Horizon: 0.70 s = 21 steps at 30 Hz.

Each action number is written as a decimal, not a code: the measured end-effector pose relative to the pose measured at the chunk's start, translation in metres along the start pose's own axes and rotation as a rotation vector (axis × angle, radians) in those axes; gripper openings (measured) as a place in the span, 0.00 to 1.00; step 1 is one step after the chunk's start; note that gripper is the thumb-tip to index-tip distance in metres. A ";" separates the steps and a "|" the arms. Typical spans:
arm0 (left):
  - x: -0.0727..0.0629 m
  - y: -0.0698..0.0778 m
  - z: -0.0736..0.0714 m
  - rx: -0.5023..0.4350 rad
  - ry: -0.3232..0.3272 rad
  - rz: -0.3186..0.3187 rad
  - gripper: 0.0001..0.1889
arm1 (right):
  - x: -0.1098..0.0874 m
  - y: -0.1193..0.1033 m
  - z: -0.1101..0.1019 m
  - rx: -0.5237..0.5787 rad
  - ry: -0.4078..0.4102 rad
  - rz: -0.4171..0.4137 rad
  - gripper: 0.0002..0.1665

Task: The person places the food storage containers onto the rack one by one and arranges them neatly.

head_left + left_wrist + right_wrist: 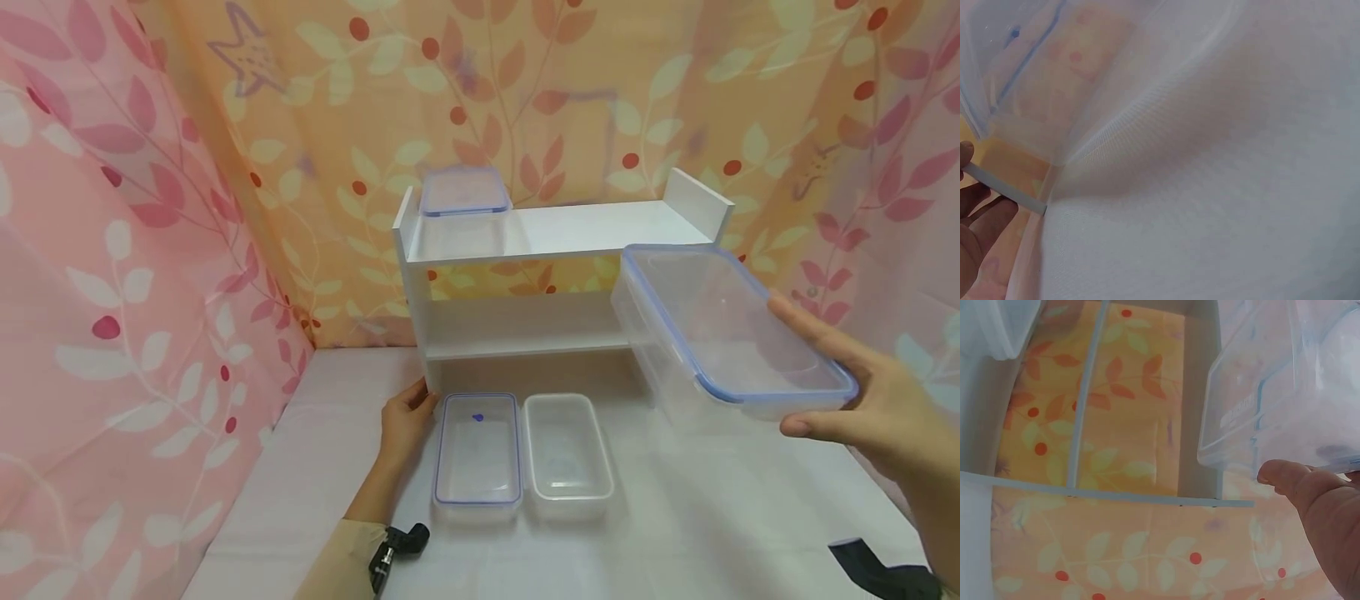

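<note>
Blue edging marks the clear plastic box [738,329], which we hold raised by the right end of the white shelf [532,321]. We pinch its near right corner between thumb and fingers of the right hand [877,408]. Orientation: the box lies to the left of this hand, its long axis slanting from back left to front right; we judge this angle to the shelf to be the governing relation. The left hand [405,423], well apart, pinches the shelf's left side edge. Beside it, a blue-rimmed container [477,458] and a plain-rimmed container [567,450] sit on the table [675,542]. Another container [465,193] occupies the top board's left end.
</note>
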<state>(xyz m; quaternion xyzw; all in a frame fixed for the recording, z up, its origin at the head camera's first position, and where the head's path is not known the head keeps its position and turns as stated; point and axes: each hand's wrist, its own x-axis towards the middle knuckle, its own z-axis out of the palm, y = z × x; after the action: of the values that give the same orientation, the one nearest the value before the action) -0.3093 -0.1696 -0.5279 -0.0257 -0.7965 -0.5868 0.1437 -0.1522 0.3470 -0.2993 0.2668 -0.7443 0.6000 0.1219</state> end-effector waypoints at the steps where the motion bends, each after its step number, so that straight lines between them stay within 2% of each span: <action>1: 0.000 0.000 0.000 0.002 -0.004 0.005 0.23 | 0.002 -0.001 -0.001 0.004 -0.005 -0.006 0.64; 11: 0.000 -0.001 0.003 0.003 -0.005 0.021 0.23 | 0.027 -0.010 -0.008 -0.018 0.036 -0.028 0.58; 15: 0.000 -0.002 0.004 -0.008 -0.008 0.017 0.23 | 0.035 -0.017 -0.009 -0.122 0.051 -0.012 0.57; 18: 0.000 0.000 0.004 -0.007 -0.003 0.020 0.23 | 0.042 -0.023 -0.010 -0.273 0.076 0.032 0.57; 21: 0.001 0.001 0.003 0.004 0.003 0.021 0.23 | 0.050 -0.025 -0.012 -0.379 0.083 0.059 0.58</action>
<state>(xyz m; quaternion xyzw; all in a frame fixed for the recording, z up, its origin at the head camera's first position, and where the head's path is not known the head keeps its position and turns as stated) -0.3106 -0.1663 -0.5279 -0.0329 -0.7970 -0.5839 0.1508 -0.1816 0.3423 -0.2507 0.1922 -0.8457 0.4631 0.1829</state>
